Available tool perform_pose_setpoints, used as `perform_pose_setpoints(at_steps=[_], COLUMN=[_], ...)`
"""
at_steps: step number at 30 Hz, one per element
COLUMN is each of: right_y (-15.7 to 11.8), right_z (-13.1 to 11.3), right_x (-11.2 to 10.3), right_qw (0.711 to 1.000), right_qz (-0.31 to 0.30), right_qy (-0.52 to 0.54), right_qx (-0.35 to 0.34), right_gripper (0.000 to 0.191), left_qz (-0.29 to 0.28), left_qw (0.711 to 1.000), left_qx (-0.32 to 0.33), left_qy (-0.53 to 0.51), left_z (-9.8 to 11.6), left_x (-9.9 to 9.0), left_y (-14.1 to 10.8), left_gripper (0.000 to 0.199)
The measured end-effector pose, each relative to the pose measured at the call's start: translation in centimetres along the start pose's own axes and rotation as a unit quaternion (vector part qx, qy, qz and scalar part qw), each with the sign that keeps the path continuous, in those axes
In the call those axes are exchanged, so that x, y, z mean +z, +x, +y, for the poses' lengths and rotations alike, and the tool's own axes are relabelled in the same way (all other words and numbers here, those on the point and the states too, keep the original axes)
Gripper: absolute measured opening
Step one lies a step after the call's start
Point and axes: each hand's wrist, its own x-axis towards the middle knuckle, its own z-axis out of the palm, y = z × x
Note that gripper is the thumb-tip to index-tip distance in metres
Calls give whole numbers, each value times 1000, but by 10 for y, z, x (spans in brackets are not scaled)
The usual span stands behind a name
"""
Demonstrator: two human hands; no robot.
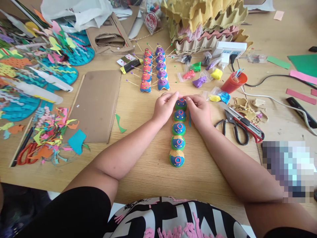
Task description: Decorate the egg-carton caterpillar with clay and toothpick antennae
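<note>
A column of small domed clay figures [178,129] runs away from me, each blue with a green rim and a red ring on top. Around the farthest blue figure [181,103] my two hands meet. My left hand [166,105] is closed, thumb and fingertips at the figure's left side. My right hand [200,109] is closed too, its thumb and fingers pressed at the right side. The fingertips partly hide the figure's upper edge. A thin blue strip [189,119] lies beside my right hand. Beyond stand two rows of finished-looking figures, red ones [146,75] and purple ones [162,73], stuck with pins.
To the right lie black-handled pliers [232,125], a red utility knife [247,123] and a red cup [234,82]. Clay bags [200,81] and a power strip [229,49] sit behind. Cardboard [96,105], paper scraps [54,132], scissors [27,153] and glue bottles [37,91] are left.
</note>
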Motion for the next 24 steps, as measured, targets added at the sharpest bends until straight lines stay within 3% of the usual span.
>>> perform_pose_setpoints(at_steps=[13,24], right_y=[-1,-2], right_z=[-1,-4], right_x=[1,-1], right_qw=[1000,1000], right_qz=[15,-10], right_qy=[10,-11], right_qx=[-3,-23], right_gripper=[24,30], left_qz=[7,20], left_qw=[999,997], left_qx=[-23,-62], left_qy=[-29,-29], left_z=[3,12], left_x=[1,4], left_y=[0,0], left_gripper=[36,28])
